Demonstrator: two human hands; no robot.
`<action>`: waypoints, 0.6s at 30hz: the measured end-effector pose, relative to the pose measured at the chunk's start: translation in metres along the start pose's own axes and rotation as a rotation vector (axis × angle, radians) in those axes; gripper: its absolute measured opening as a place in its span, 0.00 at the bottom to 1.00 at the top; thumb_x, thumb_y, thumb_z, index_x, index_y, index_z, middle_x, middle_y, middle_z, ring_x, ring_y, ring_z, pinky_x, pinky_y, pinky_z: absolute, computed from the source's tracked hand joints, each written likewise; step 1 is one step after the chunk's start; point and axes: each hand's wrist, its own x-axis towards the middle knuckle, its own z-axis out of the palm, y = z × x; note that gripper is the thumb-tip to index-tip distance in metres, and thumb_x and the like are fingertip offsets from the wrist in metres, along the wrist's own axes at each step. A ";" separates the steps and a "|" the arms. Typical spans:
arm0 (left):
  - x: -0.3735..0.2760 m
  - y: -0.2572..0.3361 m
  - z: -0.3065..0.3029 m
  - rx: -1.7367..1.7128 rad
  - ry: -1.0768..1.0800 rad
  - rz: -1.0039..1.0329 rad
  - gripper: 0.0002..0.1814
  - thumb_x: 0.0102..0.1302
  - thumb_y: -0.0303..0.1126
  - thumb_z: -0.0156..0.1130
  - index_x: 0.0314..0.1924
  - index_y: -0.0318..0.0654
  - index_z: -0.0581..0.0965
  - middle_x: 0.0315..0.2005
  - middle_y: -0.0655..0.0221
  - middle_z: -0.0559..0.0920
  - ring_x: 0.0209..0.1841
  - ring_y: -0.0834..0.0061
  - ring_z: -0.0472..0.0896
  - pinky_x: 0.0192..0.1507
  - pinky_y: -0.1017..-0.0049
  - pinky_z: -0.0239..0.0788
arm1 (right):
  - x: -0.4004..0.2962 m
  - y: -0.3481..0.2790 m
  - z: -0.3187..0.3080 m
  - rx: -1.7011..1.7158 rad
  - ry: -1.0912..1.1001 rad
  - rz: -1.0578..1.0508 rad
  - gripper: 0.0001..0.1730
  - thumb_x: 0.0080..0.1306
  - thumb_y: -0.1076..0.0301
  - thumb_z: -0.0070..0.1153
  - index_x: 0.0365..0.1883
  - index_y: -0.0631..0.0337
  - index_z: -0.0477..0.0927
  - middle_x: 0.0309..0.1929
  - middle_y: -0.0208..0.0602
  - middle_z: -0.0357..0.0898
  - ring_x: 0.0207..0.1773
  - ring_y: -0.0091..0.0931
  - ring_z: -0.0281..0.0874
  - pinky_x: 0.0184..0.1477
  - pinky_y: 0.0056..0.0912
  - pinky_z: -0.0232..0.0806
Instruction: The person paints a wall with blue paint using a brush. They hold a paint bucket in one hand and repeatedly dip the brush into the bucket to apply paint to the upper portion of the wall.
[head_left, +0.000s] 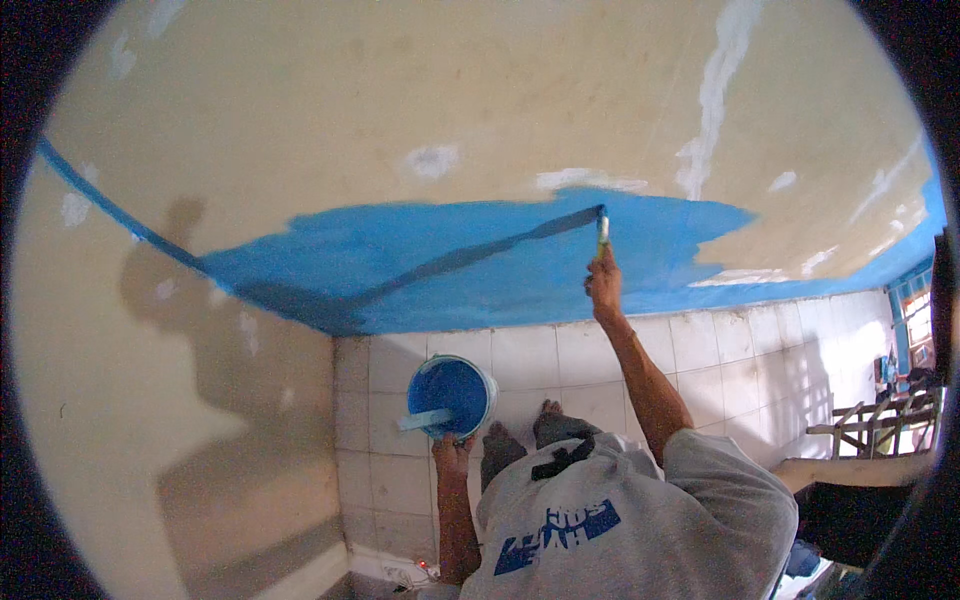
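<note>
My right hand (604, 289) grips a paintbrush (603, 229), its bristles against the blue-painted part of the wall (465, 240), near the upper edge of the blue. My left hand (454, 450) holds a white bucket (493, 391) of blue paint by its near rim. Across the bucket's left side lies a pale flat strip (426, 420), partly over the paint. Above the blue, the wall is beige (525, 105) with whitish patches. A narrow blue band (127, 217) runs along the corner with the beige left wall (90, 360).
Light floor tiles (397, 480) meet the painted wall below the blue. My feet (551, 409) stand beside the bucket. A cable with a small red light (422, 564) lies near the left corner. At the right are a wooden frame (874, 429), a dark object (851, 525) and a bright window (919, 319).
</note>
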 end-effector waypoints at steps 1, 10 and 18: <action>0.010 -0.015 -0.013 0.118 -0.041 0.046 0.26 0.64 0.30 0.53 0.61 0.38 0.62 0.55 0.58 0.71 0.49 0.58 0.76 0.45 0.60 0.78 | -0.007 0.002 0.022 0.005 -0.031 0.008 0.32 0.66 0.71 0.46 0.69 0.50 0.57 0.28 0.28 0.68 0.18 0.17 0.63 0.16 0.20 0.58; 0.039 0.023 -0.041 -0.186 -0.020 -0.126 0.28 0.60 0.25 0.53 0.61 0.33 0.59 0.57 0.55 0.67 0.54 0.54 0.72 0.51 0.49 0.73 | -0.058 0.022 0.194 -0.266 -0.565 -0.197 0.30 0.64 0.71 0.47 0.66 0.51 0.64 0.27 0.31 0.73 0.20 0.22 0.68 0.20 0.28 0.66; 0.072 0.038 -0.101 -0.267 -0.206 -0.101 0.31 0.55 0.20 0.49 0.61 0.35 0.59 0.55 0.53 0.69 0.55 0.50 0.72 0.48 0.48 0.75 | -0.036 -0.018 0.106 -0.849 0.063 -0.575 0.22 0.66 0.70 0.45 0.59 0.57 0.70 0.31 0.43 0.79 0.31 0.30 0.76 0.35 0.37 0.69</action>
